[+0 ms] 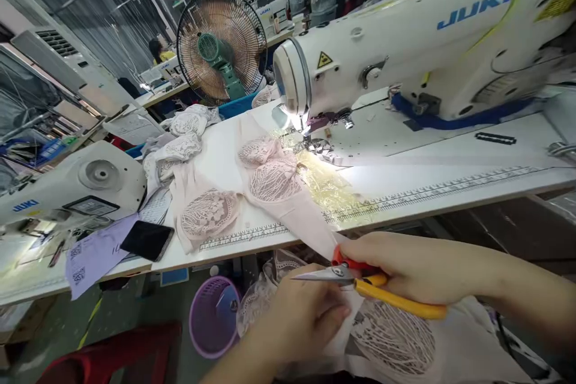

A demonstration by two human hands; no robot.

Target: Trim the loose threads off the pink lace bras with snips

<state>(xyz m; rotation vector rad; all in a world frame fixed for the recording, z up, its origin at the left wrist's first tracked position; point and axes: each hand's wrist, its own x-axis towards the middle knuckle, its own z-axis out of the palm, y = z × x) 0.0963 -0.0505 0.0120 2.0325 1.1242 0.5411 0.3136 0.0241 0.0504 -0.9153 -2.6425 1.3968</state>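
Observation:
My right hand (400, 264) grips a pair of scissors (344, 274) with one red and one yellow handle. Its blades point left, over the back of my left hand (297, 312). Curled inward, the fingers of my left hand pinch pale pink fabric, partly hidden under the hand. A pale pink lace bra (391, 336) spreads over my lap. More lace cups (274, 180) lie on the sewing table (432, 180), with a strip of fabric running down over its edge toward my right hand. Whether the blades touch the fabric I cannot tell.
A white sewing machine (387, 54) stands at the right, another (90, 186) at the left. A black phone (147, 240) rests on papers (96, 252). A purple basket (213, 318) and a red stool (121, 348) are below. Behind the table is a large fan (220, 42).

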